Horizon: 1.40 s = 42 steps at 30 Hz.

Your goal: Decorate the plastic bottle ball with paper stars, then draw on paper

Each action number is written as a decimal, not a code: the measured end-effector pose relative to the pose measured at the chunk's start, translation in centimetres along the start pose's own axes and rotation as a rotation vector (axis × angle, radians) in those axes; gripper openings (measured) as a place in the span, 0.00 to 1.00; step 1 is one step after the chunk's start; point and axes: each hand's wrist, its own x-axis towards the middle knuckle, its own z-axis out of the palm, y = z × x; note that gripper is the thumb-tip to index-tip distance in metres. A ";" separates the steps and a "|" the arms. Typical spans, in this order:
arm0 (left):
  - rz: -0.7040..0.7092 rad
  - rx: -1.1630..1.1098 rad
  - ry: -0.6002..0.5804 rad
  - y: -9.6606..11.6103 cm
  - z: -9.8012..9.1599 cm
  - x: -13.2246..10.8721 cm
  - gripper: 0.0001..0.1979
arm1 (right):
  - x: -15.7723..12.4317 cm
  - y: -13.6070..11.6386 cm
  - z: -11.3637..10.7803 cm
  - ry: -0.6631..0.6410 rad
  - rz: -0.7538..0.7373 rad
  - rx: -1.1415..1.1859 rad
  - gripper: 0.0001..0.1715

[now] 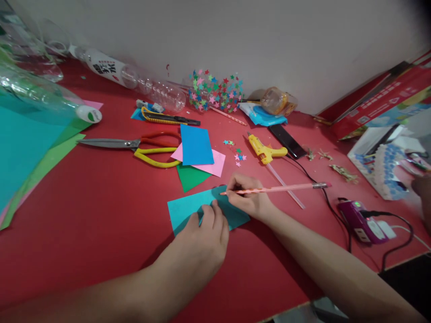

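Note:
A teal paper rectangle (183, 209) lies on the red table (111, 251). My left hand (206, 233) rests on its lower middle part, the fingers bent and close together; what lies under the fingertips is hidden. In my right hand (248, 196) is a pink pencil (286, 187), pinched near its point, with the tip at the paper's upper edge. Just beyond the teal sheet lie a green piece (192, 177), a pink piece (217, 163) and a blue piece (197, 146), overlapping. Small paper stars (239, 157) are scattered to their right.
Scissors (126, 143) and a yellow cutter (161, 117) lie behind left. Plastic bottles (111, 69) line the wall. A yellow glue gun (266, 150), phone (288, 140), purple power strip (363, 222) and cables are right. Another person's hand (422, 190) shows at the right edge.

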 end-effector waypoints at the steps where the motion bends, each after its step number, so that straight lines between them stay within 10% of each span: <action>1: 0.001 0.000 -0.002 0.0 0.0 0.0 0.20 | 0.0 0.0 0.0 -0.005 -0.005 0.003 0.07; 42: 0.015 -0.007 0.000 -0.1 0.0 0.0 0.21 | -0.1 0.2 0.2 0.133 0.088 -0.143 0.05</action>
